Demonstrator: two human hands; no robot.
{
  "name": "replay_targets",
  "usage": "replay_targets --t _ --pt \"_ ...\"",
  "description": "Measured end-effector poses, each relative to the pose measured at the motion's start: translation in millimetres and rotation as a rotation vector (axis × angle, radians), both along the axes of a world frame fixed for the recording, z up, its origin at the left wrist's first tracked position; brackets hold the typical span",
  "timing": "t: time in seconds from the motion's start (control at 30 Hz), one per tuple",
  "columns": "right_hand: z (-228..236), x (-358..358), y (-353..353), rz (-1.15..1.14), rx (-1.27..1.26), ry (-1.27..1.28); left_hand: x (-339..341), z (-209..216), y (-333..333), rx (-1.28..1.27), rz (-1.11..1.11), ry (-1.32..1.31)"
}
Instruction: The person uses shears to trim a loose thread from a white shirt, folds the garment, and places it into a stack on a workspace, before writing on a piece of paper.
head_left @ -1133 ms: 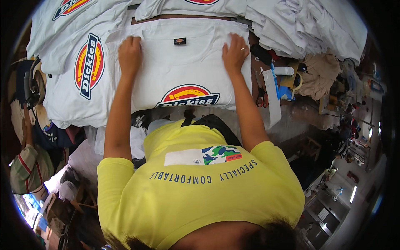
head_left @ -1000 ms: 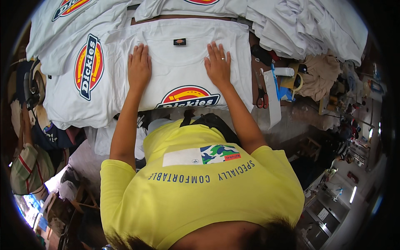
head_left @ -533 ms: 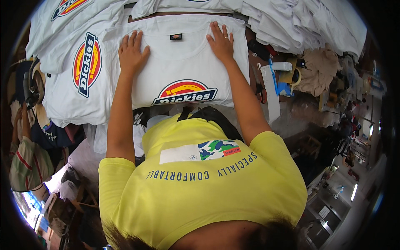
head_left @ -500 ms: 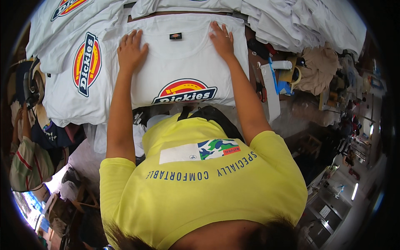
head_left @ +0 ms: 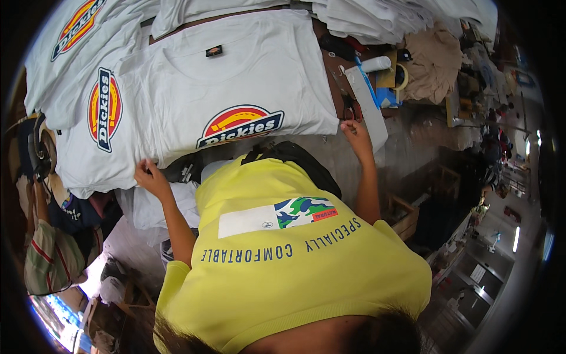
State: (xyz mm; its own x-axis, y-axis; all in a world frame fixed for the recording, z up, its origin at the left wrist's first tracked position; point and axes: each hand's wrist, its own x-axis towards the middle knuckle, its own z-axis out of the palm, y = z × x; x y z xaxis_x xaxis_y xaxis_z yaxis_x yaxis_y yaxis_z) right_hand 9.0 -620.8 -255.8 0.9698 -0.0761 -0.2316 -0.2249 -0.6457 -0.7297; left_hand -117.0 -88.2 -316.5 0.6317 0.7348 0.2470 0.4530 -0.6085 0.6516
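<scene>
A white T-shirt [head_left: 247, 76] with a red, yellow and navy printed logo lies spread before me, its dark neck label at the far side. The near edge of it hangs over the table's front. My right hand [head_left: 358, 140] pinches its near right corner with the fingertips. At the near edge on the left, my left hand [head_left: 154, 179] has its thumb and fingers closed on the white cloth. Just left of that shirt, partly against it, lies another white T-shirt [head_left: 79, 141] with the same logo turned sideways.
More white shirts [head_left: 377, 20] are heaped at the back. To the right lie red-handled scissors [head_left: 352, 110], a white strip [head_left: 372, 121] with a blue edge, a tape roll [head_left: 401, 76] and a beige cloth pile [head_left: 433, 62]. Another person's striped sleeve [head_left: 50, 253] shows at far left.
Both hands have come off the shirt's far shoulder area and drawn toward me to its near edge and corner. The whole view has tilted slightly.
</scene>
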Motion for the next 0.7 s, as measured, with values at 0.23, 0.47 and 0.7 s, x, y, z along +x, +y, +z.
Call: replay_targets --t 0.23,0.47,0.7 --pt "-2.9 0.8 22.3 -0.106 0.199 0.281 -31.7 -43.7 14.1 -0.845 -0.041 -0.020" --pt "3.0 -2.6 16.8 -0.267 0.687 0.432 -29.0 -43.1 23.3 -0.912 -0.048 0.036" --pt "0.2 6.2 13.7 -0.301 0.581 0.387 -40.4 -31.7 40.7 -0.824 -0.296 0.138"
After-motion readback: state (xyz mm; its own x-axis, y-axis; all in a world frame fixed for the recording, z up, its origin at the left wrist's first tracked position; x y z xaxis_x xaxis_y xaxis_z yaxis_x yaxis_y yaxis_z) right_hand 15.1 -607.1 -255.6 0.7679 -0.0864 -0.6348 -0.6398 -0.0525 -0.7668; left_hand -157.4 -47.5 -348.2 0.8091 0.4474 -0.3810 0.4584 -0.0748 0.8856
